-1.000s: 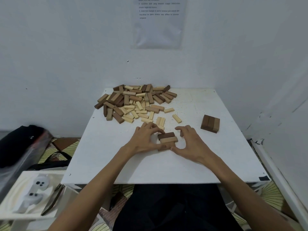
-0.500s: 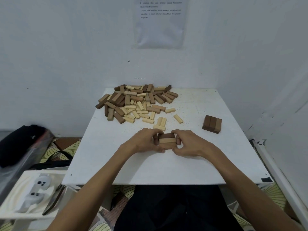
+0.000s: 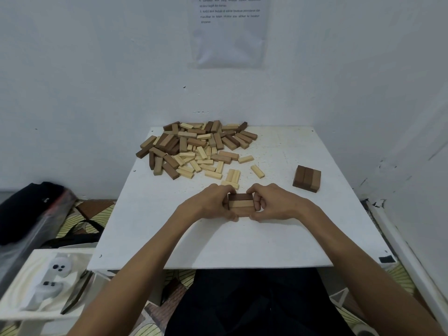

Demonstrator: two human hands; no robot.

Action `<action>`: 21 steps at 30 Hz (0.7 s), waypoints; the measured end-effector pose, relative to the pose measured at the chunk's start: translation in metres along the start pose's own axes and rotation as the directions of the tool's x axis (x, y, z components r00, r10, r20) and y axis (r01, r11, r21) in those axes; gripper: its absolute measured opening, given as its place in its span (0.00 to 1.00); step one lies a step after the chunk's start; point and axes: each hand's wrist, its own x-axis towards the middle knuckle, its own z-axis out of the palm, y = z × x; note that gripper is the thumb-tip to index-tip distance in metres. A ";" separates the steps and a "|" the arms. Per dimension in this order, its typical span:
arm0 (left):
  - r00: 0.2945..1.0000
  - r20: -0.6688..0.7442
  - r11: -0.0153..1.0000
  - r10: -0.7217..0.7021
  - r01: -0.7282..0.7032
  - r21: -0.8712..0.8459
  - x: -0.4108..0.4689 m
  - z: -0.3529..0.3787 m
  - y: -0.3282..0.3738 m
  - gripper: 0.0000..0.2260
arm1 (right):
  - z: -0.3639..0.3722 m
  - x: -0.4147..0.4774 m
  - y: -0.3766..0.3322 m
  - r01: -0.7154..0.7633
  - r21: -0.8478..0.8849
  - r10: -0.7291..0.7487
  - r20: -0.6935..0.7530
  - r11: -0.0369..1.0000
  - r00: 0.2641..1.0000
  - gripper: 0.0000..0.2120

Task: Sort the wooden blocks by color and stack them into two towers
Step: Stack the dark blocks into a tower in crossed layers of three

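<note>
Gripped from both ends at the middle of the white table (image 3: 218,241), a set of three blocks (image 3: 240,204) lying side by side: dark at the far side, pale in the centre, mid-brown nearest. Left hand (image 3: 212,202) curled round the set's left end, right hand (image 3: 275,202) curled round its right end, fingers of both bent over the far edge and thumbs against the near side. Beyond the hands, toward the wall, a loose pile of mixed blocks (image 3: 194,146) in pale, tan and dark wood, a few pale strays just behind the knuckles. Well off to the right, three brown blocks (image 3: 307,178) laid flush together. On the wall, a printed sheet (image 3: 228,32); low at the left, a tray (image 3: 29,263) with two white controllers (image 3: 59,265).
</note>
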 end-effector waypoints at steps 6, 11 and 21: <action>1.000 0.014 1.000 -0.015 0.016 -0.019 0.000 0.001 0.000 0.29 | -0.002 0.001 -0.001 -0.003 0.015 0.003 0.020 1.000 1.000 0.29; 1.000 0.006 1.000 -0.011 0.011 0.003 -0.001 0.001 0.000 0.29 | 0.001 0.003 -0.003 -0.019 0.002 0.019 0.013 1.000 1.000 0.29; 1.000 -0.022 0.996 -0.011 0.013 0.091 0.000 -0.005 0.006 0.29 | 0.003 0.003 -0.005 -0.022 -0.032 0.022 0.008 0.999 1.000 0.30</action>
